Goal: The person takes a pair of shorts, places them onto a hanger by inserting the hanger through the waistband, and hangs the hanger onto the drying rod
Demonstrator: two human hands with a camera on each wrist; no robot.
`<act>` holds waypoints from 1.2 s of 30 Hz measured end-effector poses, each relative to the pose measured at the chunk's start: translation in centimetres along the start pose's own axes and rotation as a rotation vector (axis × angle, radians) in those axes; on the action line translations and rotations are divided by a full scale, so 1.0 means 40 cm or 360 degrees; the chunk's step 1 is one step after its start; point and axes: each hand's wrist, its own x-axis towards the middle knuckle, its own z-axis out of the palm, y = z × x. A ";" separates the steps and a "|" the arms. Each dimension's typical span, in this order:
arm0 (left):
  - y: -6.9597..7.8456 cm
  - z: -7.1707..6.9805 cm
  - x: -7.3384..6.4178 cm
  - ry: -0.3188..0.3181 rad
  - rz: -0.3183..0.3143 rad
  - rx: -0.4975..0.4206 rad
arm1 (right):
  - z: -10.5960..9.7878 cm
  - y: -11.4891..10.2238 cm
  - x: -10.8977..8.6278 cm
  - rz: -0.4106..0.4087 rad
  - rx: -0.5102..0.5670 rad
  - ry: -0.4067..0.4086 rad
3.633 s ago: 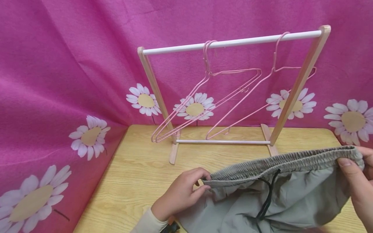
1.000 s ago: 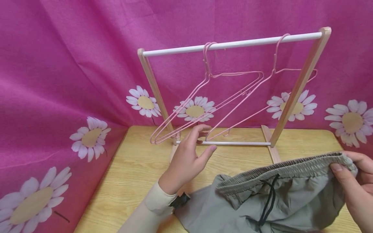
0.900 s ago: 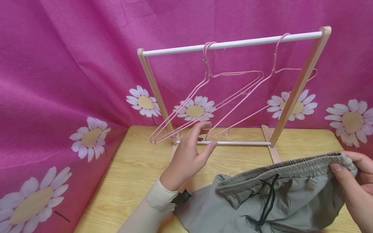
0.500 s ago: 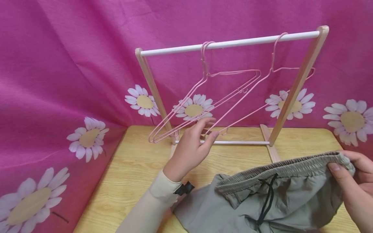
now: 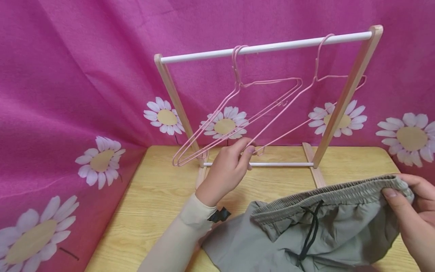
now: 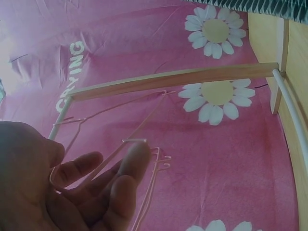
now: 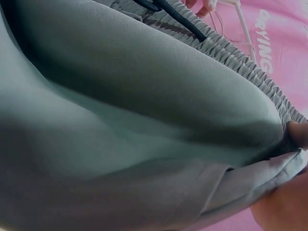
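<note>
My left hand (image 5: 227,166) pinches the lower left corner of the right-hand pink wire hanger (image 5: 272,122), which hangs by its hook from the rack's white rod (image 5: 278,45). In the left wrist view, this hanger (image 6: 109,156) runs between my thumb and curled fingers. Grey-green drawstring pants (image 5: 353,223) lie over the front of the table. My right hand (image 5: 412,211) grips the right end of their elastic waistband, thumb on the outer side. The waistband's left end sags free, and the legs run out of view. Grey fabric (image 7: 144,96) fills most of the right wrist view.
Two more pink hangers (image 5: 217,109) hang close together on the rod, left of the held one. The wooden rack (image 5: 350,94) stands at the back of the wood-grain table (image 5: 153,211). A pink daisy-print cloth (image 5: 102,75) surrounds the table.
My left hand has let go of the waistband's left end, moved up and away to the rack, and closed on the hanger's corner. My right hand keeps its grip on the pants.
</note>
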 end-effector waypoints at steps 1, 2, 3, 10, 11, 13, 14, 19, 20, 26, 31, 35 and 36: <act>0.001 0.001 0.001 -0.0004 -0.0001 -0.0009 | 0.000 -0.001 0.000 0.0004 -0.0006 0.0001; 0.001 0.003 0.001 -0.0003 -0.0001 -0.0010 | 0.000 -0.001 0.000 0.0005 -0.0011 -0.0002; 0.002 0.005 0.002 0.0000 -0.0001 -0.0008 | 0.000 -0.001 0.000 0.0006 -0.0002 0.0002; 0.007 0.023 0.008 0.0045 0.0030 0.0076 | 0.001 0.003 0.001 -0.0001 0.0071 0.0021; 0.007 0.025 0.008 0.0046 0.0039 0.0080 | 0.001 0.004 0.001 -0.0002 0.0086 0.0018; 0.008 0.027 0.009 0.0049 0.0048 0.0059 | 0.000 0.004 0.000 -0.0006 0.0085 0.0007; 0.009 0.028 0.010 0.0054 0.0056 0.0047 | -0.001 0.004 0.000 -0.0007 0.0081 0.0003; 0.009 0.032 0.016 0.0087 0.0081 -0.0017 | -0.003 0.004 -0.001 -0.0007 0.0081 -0.0005; 0.009 0.033 0.016 0.0095 0.0085 -0.0017 | -0.002 0.005 -0.001 -0.0006 0.0112 -0.0003; 0.009 0.033 0.016 0.0152 0.0113 0.0008 | -0.001 0.007 -0.003 -0.0015 0.0179 -0.0008; 0.009 0.032 0.016 0.0192 0.0139 0.0004 | -0.001 0.007 -0.004 -0.0010 0.0134 0.0004; 0.010 0.033 0.017 0.0224 0.0158 0.0006 | -0.001 0.007 -0.005 -0.0015 0.0118 0.0001; 0.011 0.033 0.017 0.0232 0.0164 0.0012 | -0.001 0.007 -0.006 -0.0015 0.0128 -0.0003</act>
